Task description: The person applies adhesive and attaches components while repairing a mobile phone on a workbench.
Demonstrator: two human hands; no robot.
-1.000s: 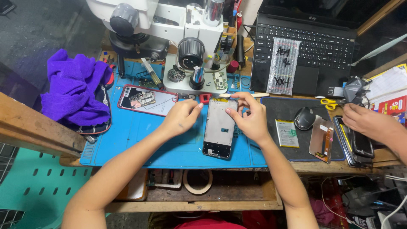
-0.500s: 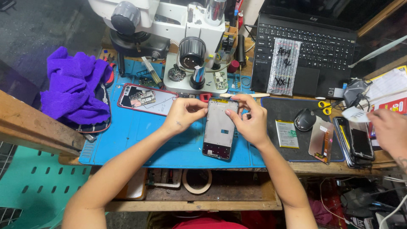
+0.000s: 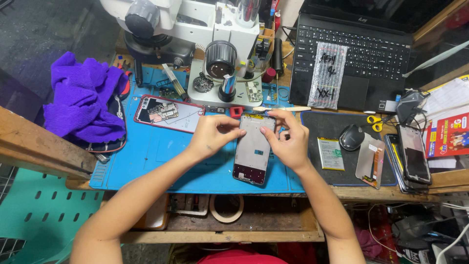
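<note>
Phone frame (image 3: 252,149) lies flat on the blue mat (image 3: 161,156) at the front edge of the surface, long axis running away from the person, dark strip at the near end. Both hands are at its upper half. Left hand (image 3: 211,136) has fingers curled, thumb and forefinger pinched at the frame's left edge near the top. Right hand (image 3: 288,139) is curled too, fingertips pressing the right edge and top corner. Neither is open; both grip the frame lightly rather than lift it.

To do this step well, my read:
- Keep the frame flat on the mat; don't let the near end tip up.
- Work with fingertips along the edges only, stay off the inner face.
- Even pressure from both sides, so the thin frame doesn't twist.
- Small parts sit close: red clip (image 3: 236,111) just beyond the top edge, microscope base (image 3: 220,95) behind it. Keep wrists low.
- Opened red phone (image 3: 167,113) lies to the left, near the left forearm; watch the elbow.
</note>
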